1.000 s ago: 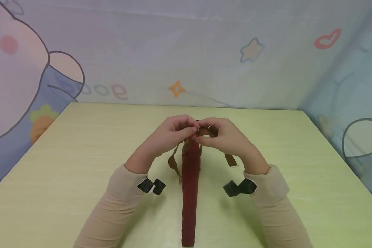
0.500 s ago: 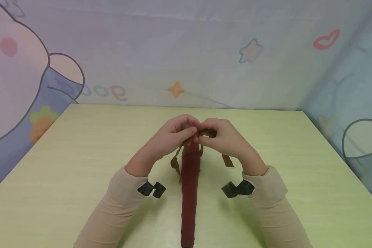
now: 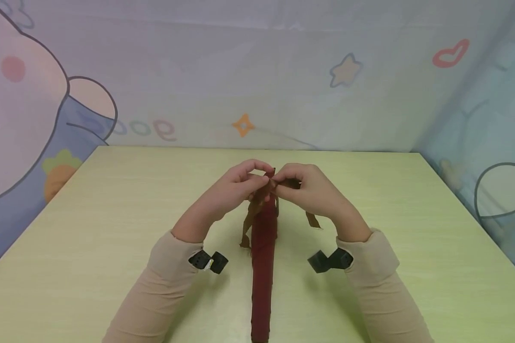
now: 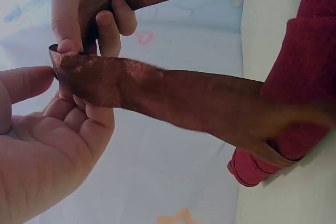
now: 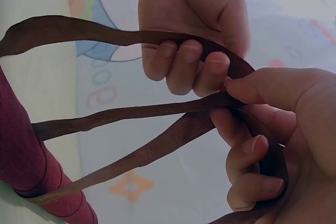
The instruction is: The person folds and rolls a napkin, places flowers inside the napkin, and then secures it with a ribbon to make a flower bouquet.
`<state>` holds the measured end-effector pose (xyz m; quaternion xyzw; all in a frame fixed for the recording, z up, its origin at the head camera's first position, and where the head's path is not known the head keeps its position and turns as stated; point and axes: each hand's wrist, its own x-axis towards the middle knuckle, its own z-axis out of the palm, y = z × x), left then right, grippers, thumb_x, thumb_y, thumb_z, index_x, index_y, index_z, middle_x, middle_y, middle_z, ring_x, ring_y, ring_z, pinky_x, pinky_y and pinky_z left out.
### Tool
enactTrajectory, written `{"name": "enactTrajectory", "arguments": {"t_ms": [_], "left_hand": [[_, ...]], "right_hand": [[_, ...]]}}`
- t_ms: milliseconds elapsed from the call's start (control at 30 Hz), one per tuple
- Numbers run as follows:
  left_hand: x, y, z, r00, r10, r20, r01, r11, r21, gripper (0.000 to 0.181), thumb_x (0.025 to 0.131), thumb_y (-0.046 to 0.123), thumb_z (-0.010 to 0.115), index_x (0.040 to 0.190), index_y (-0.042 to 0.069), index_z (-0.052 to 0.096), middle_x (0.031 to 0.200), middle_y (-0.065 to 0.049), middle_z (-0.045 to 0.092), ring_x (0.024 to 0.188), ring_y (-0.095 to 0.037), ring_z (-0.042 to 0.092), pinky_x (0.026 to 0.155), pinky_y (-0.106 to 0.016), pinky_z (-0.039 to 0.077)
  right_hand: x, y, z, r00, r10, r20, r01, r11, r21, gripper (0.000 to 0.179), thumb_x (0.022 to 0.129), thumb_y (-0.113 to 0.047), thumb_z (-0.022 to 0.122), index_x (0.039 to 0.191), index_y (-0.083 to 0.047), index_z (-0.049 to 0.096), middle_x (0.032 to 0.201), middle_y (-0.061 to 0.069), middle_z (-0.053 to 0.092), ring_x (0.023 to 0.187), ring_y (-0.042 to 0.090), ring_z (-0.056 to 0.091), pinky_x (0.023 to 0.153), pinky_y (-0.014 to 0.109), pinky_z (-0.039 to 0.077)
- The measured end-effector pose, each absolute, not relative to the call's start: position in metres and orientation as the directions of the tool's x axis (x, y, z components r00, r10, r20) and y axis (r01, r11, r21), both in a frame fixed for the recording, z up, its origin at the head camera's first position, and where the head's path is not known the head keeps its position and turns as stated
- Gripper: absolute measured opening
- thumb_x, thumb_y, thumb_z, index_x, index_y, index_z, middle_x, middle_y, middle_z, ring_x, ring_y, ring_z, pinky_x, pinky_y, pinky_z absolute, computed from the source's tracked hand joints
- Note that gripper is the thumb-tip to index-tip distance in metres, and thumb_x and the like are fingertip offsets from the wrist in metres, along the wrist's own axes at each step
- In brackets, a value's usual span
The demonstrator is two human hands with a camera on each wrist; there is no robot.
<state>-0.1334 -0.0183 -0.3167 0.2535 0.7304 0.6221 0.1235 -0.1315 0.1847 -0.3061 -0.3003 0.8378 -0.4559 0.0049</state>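
A long dark red cloth roll lies lengthwise on the table between the arms. A brown ribbon passes round its far part and rises to both hands. Above the roll my left hand holds one length of ribbon over its curled fingers, as the right wrist view shows. My right hand pinches the ribbon between thumb and forefinger, its other fingers curled round the strip. The fingertips of both hands meet closely at the ribbon's crossing. One ribbon end hangs left of the roll, another below the right hand.
The pale yellow table ends at a printed cloth backdrop. Small black cameras sit at the left cuff and right cuff.
The ribbon on the left now drapes as a broader strip across the roll's far part. The left forefinger has parted slightly from the right fingertips; the roll stays in place.
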Motion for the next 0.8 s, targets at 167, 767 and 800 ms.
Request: {"name": "enactTrajectory", "arguments": {"t_ms": [167,767,800], "left_hand": [[-0.139,-0.021,-0.322,-0.824,0.554,0.118,0.212,0.108,0.971,0.030,0.101,0.008,0.040,0.127,0.000,0.050,0.092,-0.006,0.068,0.085,-0.018,0.064,0.082,-0.037,0.050],[-0.149,-0.030,-0.333,-0.747,0.661,0.070,0.257,0.190,0.947,0.044,0.089,0.002,0.046,0.133,0.002,0.051,0.091,-0.003,0.060,0.078,-0.015,0.054,0.077,-0.032,0.048],[-0.150,-0.030,-0.333,-0.746,0.661,0.072,0.258,0.187,0.948,0.043,0.089,0.002,0.046,0.131,0.002,0.052,0.092,-0.003,0.060,0.079,-0.015,0.054,0.076,-0.031,0.047]], "right_hand": [[-0.131,0.185,-0.306,-0.820,-0.516,0.247,-0.489,0.409,-0.770,0.015,0.090,-0.007,0.058,0.097,-0.009,0.072,0.094,0.003,0.067,0.084,0.018,0.061,0.070,0.029,0.051],[-0.130,0.186,-0.305,-0.757,-0.601,0.257,-0.557,0.386,-0.736,0.018,0.090,-0.003,0.056,0.098,-0.007,0.072,0.092,0.002,0.065,0.074,0.017,0.057,0.065,0.031,0.050],[-0.131,0.185,-0.305,-0.751,-0.608,0.258,-0.561,0.381,-0.735,0.018,0.090,-0.002,0.056,0.097,-0.008,0.072,0.092,0.002,0.064,0.074,0.016,0.056,0.064,0.030,0.049]]}}
